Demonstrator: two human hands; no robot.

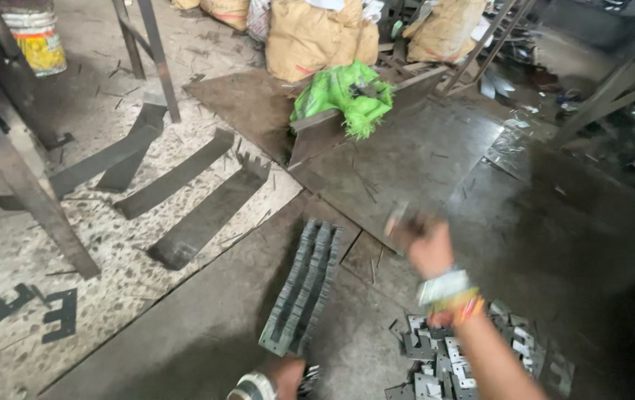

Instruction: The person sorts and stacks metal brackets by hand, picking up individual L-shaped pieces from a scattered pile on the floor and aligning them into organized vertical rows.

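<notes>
- While the right hand (423,243) hangs blurred in mid-frame, its fingers are curled shut on a small metal piece (397,216) that sticks out toward the upper left of the fist.
- At the bottom edge the left hand (282,374) shows only in part; whether its fingers are apart or closed cannot be told, though it sits right at the lower end of the row of stacked metal pieces (306,285).
- That row runs diagonally from bottom centre up toward mid-frame, lying left of and below the right hand, apart from it.
- Below the right forearm, in the lower right, lies a loose pile of small stamped metal parts (473,359).
- Both rest on a dark steel sheet (480,215) spread over the floor.
- Long flat metal strips (184,185) lie on the speckled floor to the left, beside a slanted steel frame leg (21,178).
- A green plastic bag (347,92) sits at upper centre in front of tan sacks (317,37).
- A yellow and white bucket (36,41) stands in the upper left corner.
</notes>
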